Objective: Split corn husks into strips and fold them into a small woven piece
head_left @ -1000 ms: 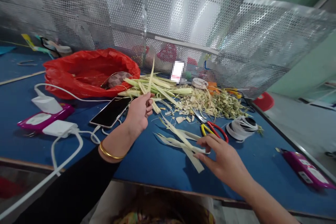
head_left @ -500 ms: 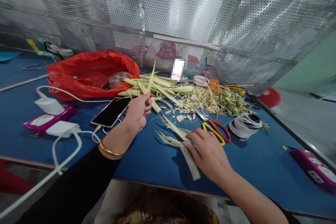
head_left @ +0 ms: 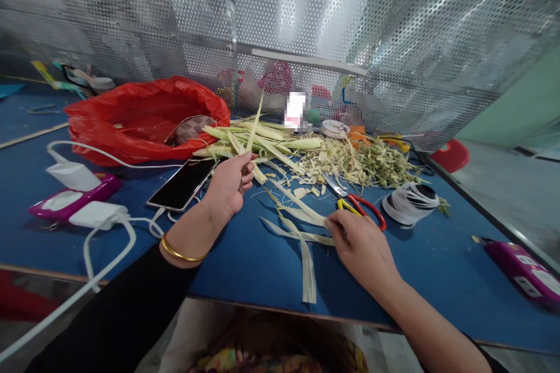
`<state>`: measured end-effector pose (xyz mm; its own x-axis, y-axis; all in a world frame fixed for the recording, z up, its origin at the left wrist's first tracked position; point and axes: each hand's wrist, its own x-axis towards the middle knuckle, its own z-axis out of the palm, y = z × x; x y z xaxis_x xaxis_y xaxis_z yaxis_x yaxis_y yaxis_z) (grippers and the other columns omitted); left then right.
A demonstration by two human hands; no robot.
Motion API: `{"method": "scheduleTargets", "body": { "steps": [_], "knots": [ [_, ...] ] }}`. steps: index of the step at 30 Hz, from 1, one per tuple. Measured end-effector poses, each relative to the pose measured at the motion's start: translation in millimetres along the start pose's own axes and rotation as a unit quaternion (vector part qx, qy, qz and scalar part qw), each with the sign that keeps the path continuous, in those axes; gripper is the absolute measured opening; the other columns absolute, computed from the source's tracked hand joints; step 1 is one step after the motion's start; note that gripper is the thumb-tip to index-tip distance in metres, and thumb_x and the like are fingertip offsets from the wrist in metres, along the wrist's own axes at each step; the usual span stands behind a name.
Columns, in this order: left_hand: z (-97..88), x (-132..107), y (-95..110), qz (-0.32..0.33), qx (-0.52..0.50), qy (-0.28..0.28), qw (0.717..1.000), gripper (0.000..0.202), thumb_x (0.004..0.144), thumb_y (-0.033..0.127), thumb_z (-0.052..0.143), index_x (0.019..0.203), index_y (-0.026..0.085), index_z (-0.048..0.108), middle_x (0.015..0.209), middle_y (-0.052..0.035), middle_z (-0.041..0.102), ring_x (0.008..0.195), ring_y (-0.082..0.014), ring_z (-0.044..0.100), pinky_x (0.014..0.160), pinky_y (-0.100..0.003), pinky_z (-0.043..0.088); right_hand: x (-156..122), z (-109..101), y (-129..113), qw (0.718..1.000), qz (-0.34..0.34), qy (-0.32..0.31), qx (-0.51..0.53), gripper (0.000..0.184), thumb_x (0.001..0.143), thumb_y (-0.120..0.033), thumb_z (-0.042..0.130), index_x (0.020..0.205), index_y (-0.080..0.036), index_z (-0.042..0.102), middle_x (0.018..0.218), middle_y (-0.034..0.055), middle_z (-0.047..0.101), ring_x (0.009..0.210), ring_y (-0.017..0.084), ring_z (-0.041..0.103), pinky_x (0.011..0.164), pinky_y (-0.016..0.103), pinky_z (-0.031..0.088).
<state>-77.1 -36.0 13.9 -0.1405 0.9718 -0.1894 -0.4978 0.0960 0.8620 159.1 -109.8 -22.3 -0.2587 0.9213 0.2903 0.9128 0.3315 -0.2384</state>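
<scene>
My left hand (head_left: 230,183) is closed, its fingers pinched round a pale green leaf strip (head_left: 256,122) that points upward in front of the pile. Between thumb and fingertips my right hand (head_left: 359,240) grips the end of a flat, dry leaf strip (head_left: 301,204), which lies toward the left. Another pale strip (head_left: 308,271) curls down toward the table's front edge, apart from my fingers. Red-and-yellow-handled scissors (head_left: 370,213) rest just behind my right hand, which partly covers the yellow handle. Behind both hands spreads a pile of long green husk-like leaves (head_left: 301,144).
A red plastic bag (head_left: 144,148) and a phone (head_left: 184,186) are left, near a purple power strip (head_left: 65,201) with white chargers. Right of centre lie dried scraps (head_left: 336,163) and a spool of white cord (head_left: 409,205). A perforated metal panel (head_left: 280,17) stands behind.
My right hand has moved right and now pinches the end of one strip. The strip that lay under its fingers has swung left and hangs lower. My left hand keeps its grip.
</scene>
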Motion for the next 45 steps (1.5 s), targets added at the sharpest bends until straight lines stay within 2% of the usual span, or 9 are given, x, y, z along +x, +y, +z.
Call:
{"method": "scheduleTargets", "body": {
  "steps": [9, 12, 17, 20, 23, 30, 36, 42, 45],
  "knots": [
    [-0.3, 0, -1, 0.007, 0.024, -0.014, 1.000, 0.012, 0.084, 0.020, 0.052, 0.074, 0.013, 0.055, 0.050, 0.0081, 0.033, 0.034, -0.0021, 0.021, 0.032, -0.016, 0.014, -2, -14, 19, 0.993, 0.075, 0.075, 0.052, 0.019, 0.090, -0.034, 0.041, 0.080, -0.022, 0.052, 0.058, -0.0010, 0.053, 0.051, 0.015, 0.046, 0.050, 0.025, 0.029],
    [1.0, -6, -1, 0.060, 0.125, -0.078, 0.987, 0.014, 0.073, 0.026, 0.066, 0.069, 0.015, 0.059, 0.047, 0.0090, 0.030, 0.036, -0.0024, 0.019, 0.034, -0.016, 0.012, -2, -20, 29, 0.984, 0.102, 0.104, 0.102, 0.021, 0.090, -0.035, 0.040, 0.078, -0.022, 0.051, 0.054, -0.0035, 0.045, 0.047, 0.013, 0.040, 0.047, 0.024, 0.028],
    [7.2, -21, -5, 0.072, 0.453, -0.318, 0.830, 0.016, 0.058, 0.024, 0.074, 0.072, 0.015, 0.072, 0.045, 0.0064, 0.041, 0.043, -0.0059, 0.033, 0.043, -0.019, 0.023, -6, -19, 43, 0.964, 0.129, 0.115, 0.204, 0.025, 0.089, -0.038, 0.041, 0.072, -0.021, 0.049, 0.055, -0.0041, 0.040, 0.051, 0.012, 0.038, 0.048, 0.024, 0.029],
    [8.4, -23, -13, 0.075, 0.548, -0.370, 0.747, 0.018, 0.058, 0.025, 0.071, 0.074, 0.017, 0.075, 0.047, 0.0052, 0.050, 0.046, -0.0085, 0.040, 0.046, -0.020, 0.025, -9, -13, 46, 0.952, 0.149, 0.090, 0.253, 0.027, 0.089, -0.040, 0.043, 0.070, -0.021, 0.049, 0.054, -0.0048, 0.040, 0.051, 0.012, 0.037, 0.048, 0.023, 0.029],
    [7.9, -19, -19, 0.095, 0.592, -0.375, 0.707, 0.011, 0.063, 0.024, 0.065, 0.066, 0.017, 0.073, 0.053, 0.0031, 0.057, 0.052, -0.0107, 0.047, 0.049, -0.021, 0.026, -10, -9, 47, 0.937, 0.167, 0.065, 0.300, 0.028, 0.088, -0.042, 0.045, 0.070, -0.021, 0.049, 0.052, -0.0055, 0.042, 0.048, 0.011, 0.037, 0.047, 0.023, 0.029],
    [6.4, -15, -17, 0.127, 0.595, -0.360, 0.707, 0.019, 0.072, 0.031, 0.058, 0.072, 0.017, 0.071, 0.058, 0.0023, 0.057, 0.057, -0.0120, 0.048, 0.053, -0.021, 0.029, -8, -7, 48, 0.918, 0.167, 0.059, 0.355, 0.026, 0.087, -0.039, 0.046, 0.071, -0.020, 0.049, 0.048, -0.0061, 0.042, 0.044, 0.010, 0.038, 0.046, 0.023, 0.030],
    [5.0, -11, -23, 0.128, 0.663, -0.330, 0.660, 0.025, 0.064, 0.042, 0.067, 0.071, 0.019, 0.072, 0.052, 0.0019, 0.053, 0.052, -0.0131, 0.045, 0.048, -0.023, 0.023, -10, -6, 49, 0.922, 0.154, 0.040, 0.352, 0.029, 0.088, -0.041, 0.045, 0.069, -0.020, 0.049, 0.047, -0.0056, 0.044, 0.044, 0.010, 0.039, 0.046, 0.023, 0.029],
    [8.1, -10, -29, 0.132, 0.611, -0.290, 0.724, 0.038, 0.070, 0.051, 0.060, 0.054, 0.016, 0.063, 0.046, 0.0047, 0.037, 0.047, -0.0092, 0.032, 0.047, -0.023, 0.018, -10, -6, 47, 0.918, 0.166, 0.100, 0.347, 0.025, 0.088, -0.038, 0.045, 0.070, -0.021, 0.049, 0.051, -0.0055, 0.048, 0.049, 0.011, 0.043, 0.051, 0.023, 0.034],
    [16.4, -14, -36, 0.129, 0.639, -0.242, 0.718, 0.037, 0.068, 0.052, 0.061, 0.053, 0.018, 0.064, 0.043, 0.0043, 0.037, 0.046, -0.0103, 0.034, 0.046, -0.023, 0.019, -9, -6, 46, 0.913, 0.169, 0.116, 0.352, 0.024, 0.088, -0.038, 0.044, 0.071, -0.021, 0.048, 0.052, -0.0055, 0.048, 0.049, 0.011, 0.044, 0.052, 0.024, 0.035]
  ]
}}
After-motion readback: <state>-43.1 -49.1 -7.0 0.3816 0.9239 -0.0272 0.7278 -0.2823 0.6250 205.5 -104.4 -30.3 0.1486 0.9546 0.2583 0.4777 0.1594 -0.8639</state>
